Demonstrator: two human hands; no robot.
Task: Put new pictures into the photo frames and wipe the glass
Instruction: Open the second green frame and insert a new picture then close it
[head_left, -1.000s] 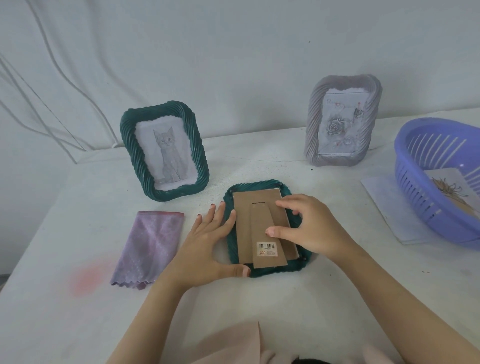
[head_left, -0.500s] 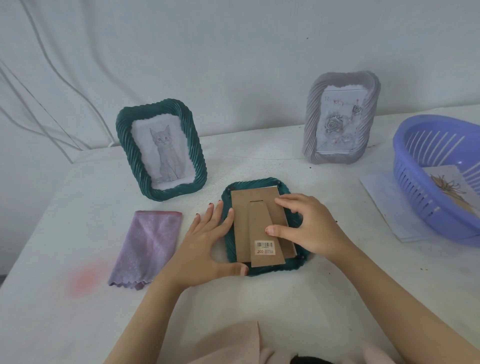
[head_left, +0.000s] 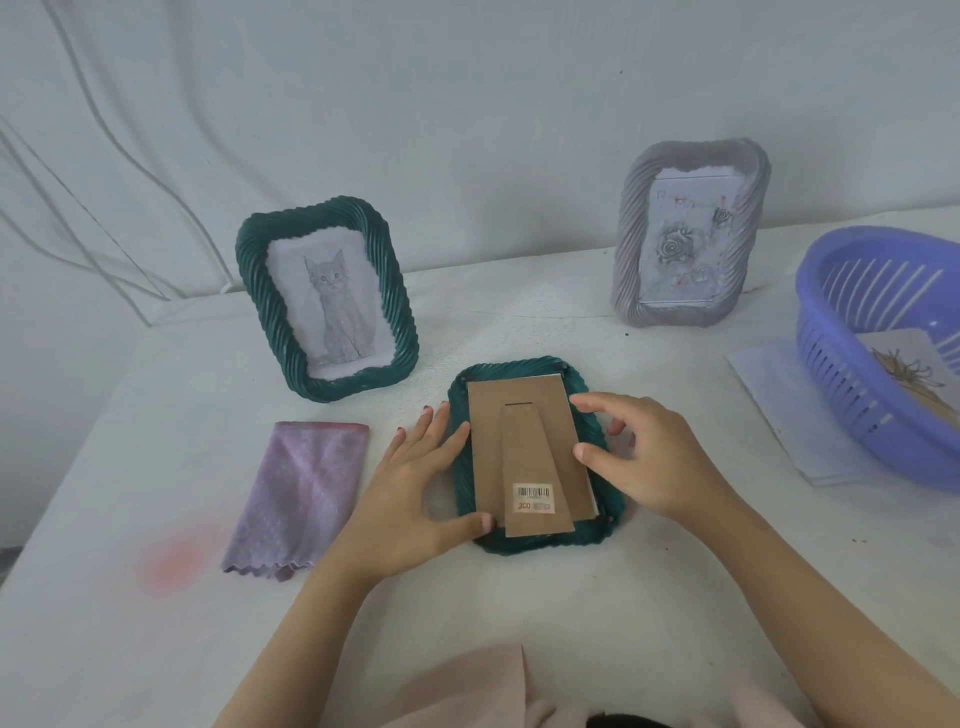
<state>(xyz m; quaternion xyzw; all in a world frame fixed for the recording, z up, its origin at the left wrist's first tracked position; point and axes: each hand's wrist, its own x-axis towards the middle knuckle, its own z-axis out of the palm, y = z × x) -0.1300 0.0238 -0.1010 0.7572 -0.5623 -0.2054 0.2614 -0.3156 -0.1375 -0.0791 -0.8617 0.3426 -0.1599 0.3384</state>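
Observation:
A dark green photo frame lies face down in the middle of the white table. Its brown cardboard back with a folded stand and a barcode sticker faces up. My left hand grips the frame's left edge, thumb at the lower left corner. My right hand rests on the frame's right edge, thumb and forefinger touching the cardboard back. A second green frame with a cat drawing stands at the back left. A grey frame with a rose picture stands at the back right.
A folded lilac cloth lies left of my left hand. A purple slotted basket at the right edge holds a picture sheet. White paper lies under and beside the basket. A pink stain marks the table's near left.
Both hands stay on the face-down frame; my right fingers have shifted slightly along the right edge of the cardboard back. The view has dipped a little.

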